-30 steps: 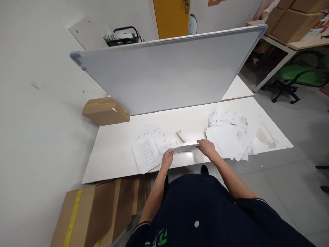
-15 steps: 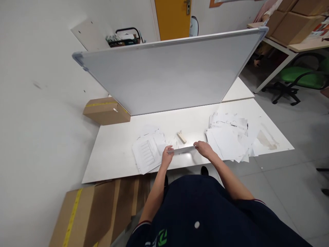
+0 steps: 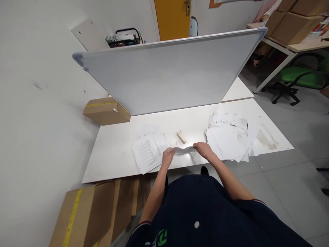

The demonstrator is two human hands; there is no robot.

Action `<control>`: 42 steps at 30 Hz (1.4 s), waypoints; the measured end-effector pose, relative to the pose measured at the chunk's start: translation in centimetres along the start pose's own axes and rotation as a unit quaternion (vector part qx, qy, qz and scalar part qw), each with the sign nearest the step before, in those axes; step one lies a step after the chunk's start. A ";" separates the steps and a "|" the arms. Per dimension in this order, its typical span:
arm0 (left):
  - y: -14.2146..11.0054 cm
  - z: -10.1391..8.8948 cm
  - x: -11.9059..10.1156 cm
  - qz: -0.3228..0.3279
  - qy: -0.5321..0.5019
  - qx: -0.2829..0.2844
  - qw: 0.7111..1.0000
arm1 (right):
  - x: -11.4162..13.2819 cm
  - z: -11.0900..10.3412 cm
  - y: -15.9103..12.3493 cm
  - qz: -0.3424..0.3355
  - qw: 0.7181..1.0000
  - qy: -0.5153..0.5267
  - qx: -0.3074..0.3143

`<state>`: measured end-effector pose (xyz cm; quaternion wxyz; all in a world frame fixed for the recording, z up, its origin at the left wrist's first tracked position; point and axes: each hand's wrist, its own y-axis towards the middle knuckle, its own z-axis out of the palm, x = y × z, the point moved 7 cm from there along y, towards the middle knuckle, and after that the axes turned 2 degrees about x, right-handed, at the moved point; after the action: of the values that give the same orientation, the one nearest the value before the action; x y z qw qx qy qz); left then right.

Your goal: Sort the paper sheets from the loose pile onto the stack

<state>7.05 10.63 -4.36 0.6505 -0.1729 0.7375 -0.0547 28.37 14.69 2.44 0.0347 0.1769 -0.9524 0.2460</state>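
Note:
Between my two hands stretches a sheet of paper [image 3: 183,150], seen nearly edge-on and bowed in a slight wave. My left hand [image 3: 168,156] pinches its left end, beside a pile of printed sheets [image 3: 147,152]. My right hand [image 3: 203,150] grips the other end, with the fingertips pressed on the paper. Just beyond the sheet, a small beige block-shaped object [image 3: 181,137], perhaps a stapler, lies on the white table [image 3: 113,154]. Small scraps lie around it. A larger, untidy heap of papers [image 3: 227,137] is to the right of my right hand.
A whiteboard [image 3: 164,75] stands across the table's far side. One cardboard box [image 3: 106,111] sits at the back left; more boxes [image 3: 87,212] are below the table's left front. A green chair [image 3: 303,77] and another desk [image 3: 293,49] stand at the right.
The paper between my hands has gone from a straight, taut edge to a wavy bend, showing more of its surface. My left hand's fingers have closed in around its end.

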 end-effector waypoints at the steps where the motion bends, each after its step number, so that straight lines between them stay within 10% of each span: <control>1: 0.0 -0.1 -0.1 0.000 0.005 -0.003 1.000 | -0.1 0.0 0.0 0.005 1.000 -0.008 -0.001; 18: -0.9 -0.4 -0.8 0.052 0.045 -0.007 0.998 | 4.1 0.0 -0.2 -0.052 0.996 -0.065 -0.026; 27: -0.4 -1.0 0.1 0.028 -0.004 -0.003 1.000 | 1.4 0.3 -0.2 -0.029 0.999 0.042 -0.016; 37: -0.3 0.5 -0.9 -0.042 -0.222 -0.010 0.974 | -2.4 3.6 0.0 0.023 0.831 0.554 0.037; 42: -0.1 0.7 -0.2 -0.063 -0.202 -0.029 0.977 | -2.8 4.7 0.3 0.022 0.864 0.504 -0.001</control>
<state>7.81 10.72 -4.21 0.7757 -0.2453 0.5802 -0.0380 30.99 13.57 -2.24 0.5042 0.0078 -0.8092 0.3017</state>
